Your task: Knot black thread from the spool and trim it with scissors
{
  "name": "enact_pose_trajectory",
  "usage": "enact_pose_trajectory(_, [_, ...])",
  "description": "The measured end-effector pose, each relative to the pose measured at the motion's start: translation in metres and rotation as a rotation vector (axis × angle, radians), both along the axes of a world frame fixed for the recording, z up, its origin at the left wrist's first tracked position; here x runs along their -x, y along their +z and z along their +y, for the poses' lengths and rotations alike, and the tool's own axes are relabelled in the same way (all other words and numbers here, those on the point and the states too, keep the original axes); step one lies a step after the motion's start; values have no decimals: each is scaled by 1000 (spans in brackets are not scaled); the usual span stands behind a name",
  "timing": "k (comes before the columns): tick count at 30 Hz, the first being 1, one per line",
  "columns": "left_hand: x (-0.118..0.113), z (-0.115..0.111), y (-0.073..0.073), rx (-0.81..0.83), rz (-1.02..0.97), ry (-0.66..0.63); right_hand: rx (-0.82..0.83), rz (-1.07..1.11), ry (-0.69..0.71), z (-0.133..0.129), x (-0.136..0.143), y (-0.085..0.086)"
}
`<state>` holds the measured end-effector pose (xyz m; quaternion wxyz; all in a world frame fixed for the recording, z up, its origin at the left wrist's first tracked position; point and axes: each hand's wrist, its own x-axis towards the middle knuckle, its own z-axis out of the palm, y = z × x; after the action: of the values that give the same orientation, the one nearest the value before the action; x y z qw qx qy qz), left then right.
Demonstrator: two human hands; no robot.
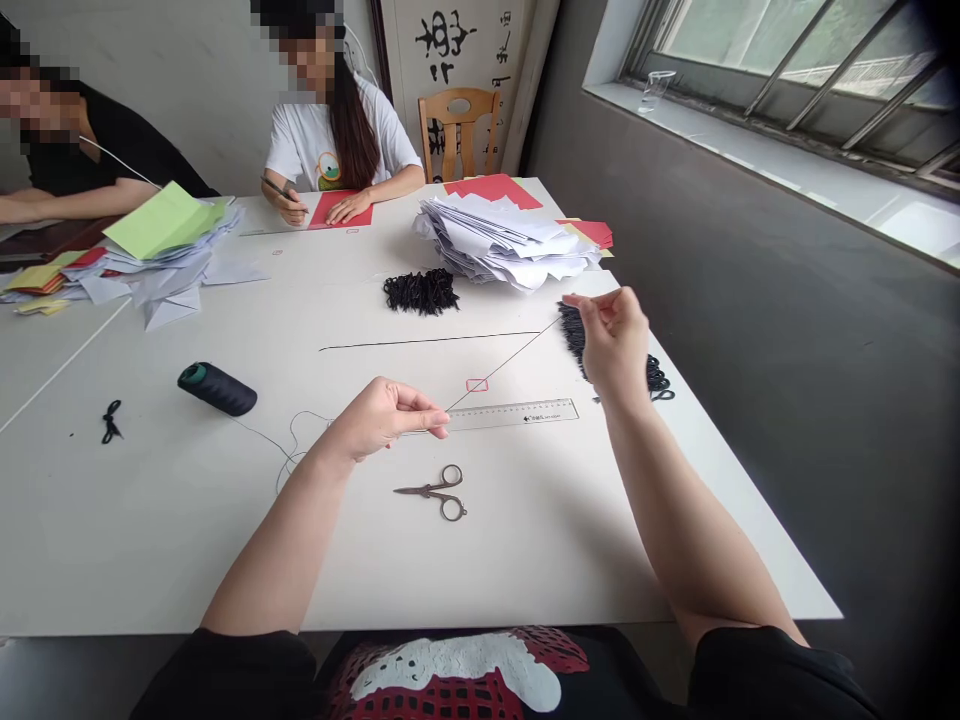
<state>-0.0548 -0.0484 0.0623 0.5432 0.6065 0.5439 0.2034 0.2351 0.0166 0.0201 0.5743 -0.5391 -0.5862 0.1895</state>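
- Far left: a heap of paper sheets [169, 262] lies before a seated person in a black sleeve [127, 150]; a small black knot [111, 421] lies apart on the table [525, 560].
- Left of centre: a spool [217, 389] lies on its side, loose thread trailing from it toward the near hand.
- Left hand [382, 415]: thumb and forefinger pressed together, pinching the thread [501, 365] at its near end, just above the table.
- Thread: pulled taut between both hands, off the surface. Its long axis runs from near left up to far right; judged, the tension keeps it straight for measuring against the ruler [517, 413] beneath.
- Near centre: scissors [439, 491] lie shut, handles to the right, within reach of either hand.
- Centre far: a pile of black cut pieces [421, 291], and a stack of white paper [510, 245].
- Right hand [615, 340]: raised, fingertips pinching the thread's far end; other fingers curled loosely.
- Far centre: a second person writes on red paper [341, 210].
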Motion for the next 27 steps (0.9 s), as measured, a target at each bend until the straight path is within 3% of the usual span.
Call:
enact_pose_trajectory(2, [7, 0, -4, 5, 3, 0, -25, -147, -108, 5, -2, -24])
enact_pose_trajectory(6, [14, 1, -28, -82, 68, 91, 22, -443, 21, 4, 5, -63])
enact_pose_trajectory(10, [14, 2, -63, -257, 131, 239, 17, -529, 83, -4, 17, -84])
enact_pose_trajectory(15, [8, -3, -83, -144, 14, 214, -96, -655, -7, -24, 40, -83])
enact_pose_trajectory(21, [-4, -11, -84, -145, -1, 142, -290, -677, 415, -61, 80, -78])
enact_pose_trajectory(27, [-6, -14, -90, -227, -37, 115, -330, -658, 482, -62, 85, -84])
